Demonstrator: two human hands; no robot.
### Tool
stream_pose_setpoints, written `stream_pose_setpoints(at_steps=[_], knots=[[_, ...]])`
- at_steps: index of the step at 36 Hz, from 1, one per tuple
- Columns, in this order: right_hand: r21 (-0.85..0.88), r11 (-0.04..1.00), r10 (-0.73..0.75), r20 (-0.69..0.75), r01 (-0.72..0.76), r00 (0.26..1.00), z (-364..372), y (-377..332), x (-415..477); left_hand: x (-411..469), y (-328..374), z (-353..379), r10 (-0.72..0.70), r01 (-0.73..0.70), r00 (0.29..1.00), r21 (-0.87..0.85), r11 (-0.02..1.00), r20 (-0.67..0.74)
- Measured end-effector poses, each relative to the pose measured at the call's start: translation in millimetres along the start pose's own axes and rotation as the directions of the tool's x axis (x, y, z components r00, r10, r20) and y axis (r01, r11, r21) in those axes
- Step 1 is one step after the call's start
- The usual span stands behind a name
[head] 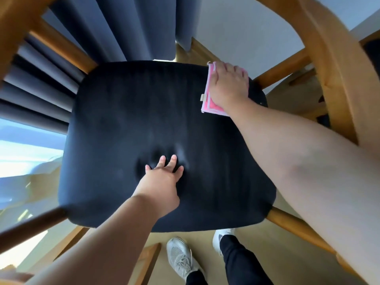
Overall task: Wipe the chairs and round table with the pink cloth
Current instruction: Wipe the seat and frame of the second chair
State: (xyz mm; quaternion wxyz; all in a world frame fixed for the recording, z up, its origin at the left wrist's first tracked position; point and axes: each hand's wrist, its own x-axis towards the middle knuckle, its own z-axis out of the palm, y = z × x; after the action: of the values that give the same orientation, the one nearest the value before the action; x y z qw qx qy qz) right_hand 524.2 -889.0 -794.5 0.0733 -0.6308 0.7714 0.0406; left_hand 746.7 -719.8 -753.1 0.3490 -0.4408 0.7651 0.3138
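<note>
The right hand (229,85), fingers flat, is pressing the pink cloth (208,105) onto the far corner of the black chair seat (127,112), beside a wooden rail (281,66). The left hand (162,178), fingers spread, is leaning mid-seat.

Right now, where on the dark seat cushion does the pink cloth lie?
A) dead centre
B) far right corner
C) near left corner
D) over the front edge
B: the right hand presses the pink cloth onto the far right corner of the seat cushion; the left hand rests nearer the middle.
</note>
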Motion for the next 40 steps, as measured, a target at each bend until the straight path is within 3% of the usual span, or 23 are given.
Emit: stream_pose_setpoints(at_steps=[4,11,23,33,40], knots=[[0.013,1.0,0.004,-0.04,-0.003,0.999,5.0,8.1,-10.3,-0.9,-0.6,0.9,0.002,-0.002,1.0,0.007,1.0,0.01],[0.026,0.983,0.184,-0.027,-0.184,0.983,24.6,44.1,-70.8,-4.2,0.2,-2.8,0.001,-0.001,1.0,0.025,1.0,0.017],[0.172,0.857,0.485,0.056,-0.486,0.873,43.7,55.0,-166.2,-7.7,-0.9,-1.4,0.012,-0.01,0.999,0.028,1.0,-0.038],[0.184,0.81,0.555,0.063,-0.557,0.829,52.9,48.8,-240.2,-6.6,-2.0,1.7,0.023,-0.02,0.996,0.033,0.999,-0.082],[0.305,0.755,0.59,0.069,-0.58,0.805,63.8,37.0,-291.2,-4.7,-5.0,6.8,0.031,-0.026,0.991,0.038,0.999,-0.134]])
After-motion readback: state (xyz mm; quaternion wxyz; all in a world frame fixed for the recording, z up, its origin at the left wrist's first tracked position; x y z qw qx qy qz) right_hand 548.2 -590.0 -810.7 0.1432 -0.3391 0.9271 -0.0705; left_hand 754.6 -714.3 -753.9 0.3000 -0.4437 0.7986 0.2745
